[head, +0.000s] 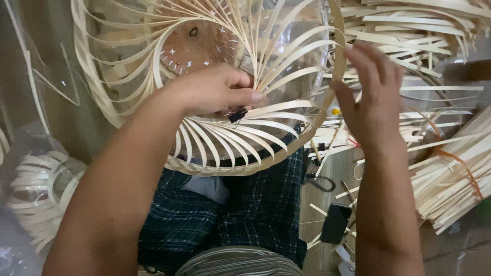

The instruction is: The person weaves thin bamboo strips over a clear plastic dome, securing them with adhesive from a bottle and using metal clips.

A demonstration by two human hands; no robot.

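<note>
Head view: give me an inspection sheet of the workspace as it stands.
Surface: wooden floor, partly seen past the plaid lap.
Job's things: round bamboo strip frame on the lap; small black clip on its strips.
Clutter: loose strips, bundled bamboo strips, dark phone, finished frame in plastic.
Grippers: left hand presses strips by the clip; right hand open at the rim.
Cables: nothing seen.
Surroundings: piled strips behind.

Curved bamboo strips [240, 130] of the round frame [335, 76] are crowding the middle, leaving only narrow gaps between them. Loose strip bundles [450, 174] are blocking the right side. A phone [335, 223] and scraps are littering the floor [327, 168] below, beside the knee.
</note>
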